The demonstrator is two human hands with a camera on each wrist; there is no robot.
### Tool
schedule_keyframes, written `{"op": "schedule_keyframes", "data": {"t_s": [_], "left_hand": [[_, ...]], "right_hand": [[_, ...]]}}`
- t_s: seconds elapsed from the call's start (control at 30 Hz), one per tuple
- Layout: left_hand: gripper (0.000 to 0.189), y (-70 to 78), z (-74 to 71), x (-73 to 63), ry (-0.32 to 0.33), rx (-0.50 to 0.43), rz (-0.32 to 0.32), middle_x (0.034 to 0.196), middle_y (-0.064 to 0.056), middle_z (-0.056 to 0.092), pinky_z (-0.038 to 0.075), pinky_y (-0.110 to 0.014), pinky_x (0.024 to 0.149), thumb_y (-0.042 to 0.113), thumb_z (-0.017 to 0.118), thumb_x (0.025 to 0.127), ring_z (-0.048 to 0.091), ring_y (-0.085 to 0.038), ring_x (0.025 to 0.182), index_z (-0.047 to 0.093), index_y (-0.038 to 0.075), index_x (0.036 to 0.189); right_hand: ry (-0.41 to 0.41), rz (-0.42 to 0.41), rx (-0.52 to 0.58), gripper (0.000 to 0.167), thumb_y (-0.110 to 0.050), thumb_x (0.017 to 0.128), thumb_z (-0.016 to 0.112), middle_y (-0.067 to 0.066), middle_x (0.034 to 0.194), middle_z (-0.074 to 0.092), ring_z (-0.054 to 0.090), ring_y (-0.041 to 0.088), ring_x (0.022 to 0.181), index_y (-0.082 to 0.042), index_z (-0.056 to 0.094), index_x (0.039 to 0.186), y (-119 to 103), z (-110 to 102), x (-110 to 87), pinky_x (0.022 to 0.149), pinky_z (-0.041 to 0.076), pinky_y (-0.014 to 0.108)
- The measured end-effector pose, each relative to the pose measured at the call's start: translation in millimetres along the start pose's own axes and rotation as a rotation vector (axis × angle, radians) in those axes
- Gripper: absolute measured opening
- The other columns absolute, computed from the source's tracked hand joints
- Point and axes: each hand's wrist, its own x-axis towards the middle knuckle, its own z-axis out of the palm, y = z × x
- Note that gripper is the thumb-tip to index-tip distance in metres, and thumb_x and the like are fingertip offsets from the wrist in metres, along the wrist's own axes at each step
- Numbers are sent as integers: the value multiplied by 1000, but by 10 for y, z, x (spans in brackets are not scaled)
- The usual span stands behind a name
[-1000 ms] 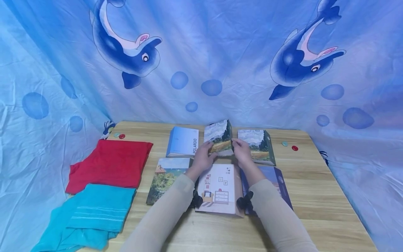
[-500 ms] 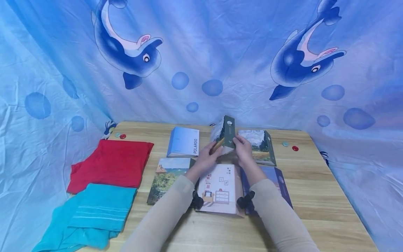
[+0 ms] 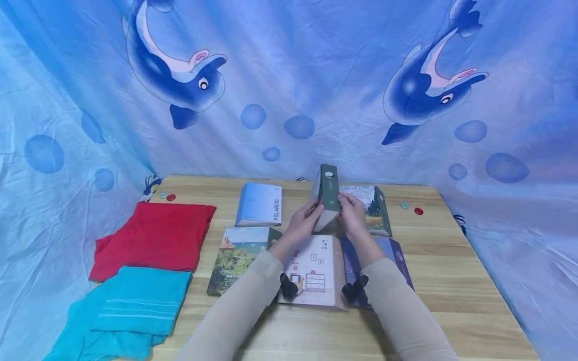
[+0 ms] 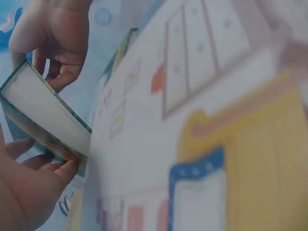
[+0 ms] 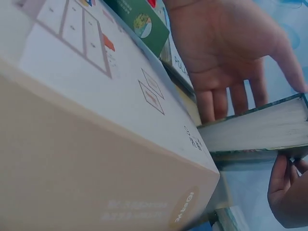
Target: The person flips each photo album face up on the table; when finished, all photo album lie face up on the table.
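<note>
Both my hands hold a thick photo album (image 3: 331, 186) above the back middle of the table, its dark green spine turned toward me. The left hand (image 3: 303, 223) grips its lower left side, thumb near the lower edge of the spine. My right hand (image 3: 354, 213) pinches the right side. In the left wrist view the album's white page block (image 4: 48, 108) shows between the two hands. Behind the right hand lies an album with a painted wheat field cover (image 3: 376, 208). A white album with a room drawing (image 3: 311, 260) lies below the hands.
A blue POLAROID album (image 3: 261, 203) lies at back left, a garden-picture album (image 3: 238, 255) at front left and a purple-blue album (image 3: 388, 248) at front right. Red cloth (image 3: 158, 238) and turquoise cloth (image 3: 144, 301) cover the table's left. Small red discs (image 3: 419, 211) sit near both sides.
The held album has turned from its painted cover facing me to its green spine facing me. Both hands have shifted slightly with it; the other albums stay put.
</note>
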Motion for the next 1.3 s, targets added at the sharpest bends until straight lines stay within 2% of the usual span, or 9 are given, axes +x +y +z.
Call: {"op": "schedule_keyframes", "data": {"t_s": [0.17, 0.27, 0.4, 0.5, 0.63, 0.83, 0.97, 1.1, 1.3], "left_hand": [[76, 79, 2, -29, -2, -45, 51, 161, -3, 37, 33, -47, 118, 65, 51, 97, 39, -28, 145, 38, 22, 158], [75, 88, 2, -44, -7, -70, 70, 162, -2, 36, 36, -41, 116, 61, 55, 97, 42, -25, 143, 35, 23, 159], [75, 80, -3, -54, -9, -87, 82, 162, -3, 35, 38, -35, 115, 58, 55, 99, 44, -23, 142, 32, 22, 160], [71, 75, -10, -50, -1, -71, 115, 163, -3, 34, 38, -35, 115, 55, 52, 101, 45, -24, 142, 29, 24, 161], [66, 101, -39, -51, 49, 2, 216, 164, -4, 31, 42, -37, 112, 45, 50, 105, 45, -26, 140, 25, 22, 162], [63, 196, -118, -59, 132, 103, 345, 166, -2, 25, 53, -38, 100, 34, 54, 105, 48, -30, 137, 33, 6, 158], [60, 205, -179, -49, 145, 166, 350, 165, -3, 29, 51, -40, 102, 35, 54, 105, 45, -30, 140, 39, 4, 155], [59, 152, -232, -43, 147, 190, 331, 165, -6, 29, 50, -41, 104, 36, 54, 105, 37, -30, 145, 43, 4, 153], [59, 56, -304, -32, 169, 169, 308, 164, -7, 32, 45, -43, 109, 39, 53, 105, 38, -29, 145, 44, 4, 152]], "right_hand": [[38, -45, -4, 40, -31, 105, 54, 11, 126, 65, 58, 7, 76, -11, 64, 138, -2, 54, -60, 74, 54, 29], [46, -67, -28, 38, -31, 104, 56, 11, 124, 66, 58, 7, 72, -12, 65, 136, 16, 93, -89, 74, 56, 33], [34, -87, -50, 40, -33, 104, 58, 12, 128, 65, 63, 9, 81, -12, 65, 137, 58, 117, -72, 87, 58, 47], [12, -97, -52, 43, -35, 103, 58, 13, 131, 63, 66, 17, 93, -11, 63, 139, 83, 123, -51, 91, 57, 49], [-68, -76, -29, 51, -39, 104, 56, 15, 135, 60, 65, 28, 112, -7, 57, 143, 107, 129, -42, 95, 56, 44], [-224, 5, -37, 56, -36, 108, 47, 21, 147, 51, 54, 38, 132, -2, 43, 152, 195, 121, 2, 106, 48, 46], [-317, 27, -119, 59, -35, 108, 47, 24, 154, 42, 43, 41, 140, 0, 37, 154, 249, 124, 42, 112, 42, 49], [-376, 47, -148, 63, -38, 107, 48, 27, 155, 39, 41, 43, 141, 1, 34, 155, 274, 143, 62, 112, 42, 49], [-371, 45, -218, 68, -43, 104, 53, 23, 155, 40, 40, 41, 142, -3, 35, 156, 289, 171, 53, 114, 39, 51]]}}
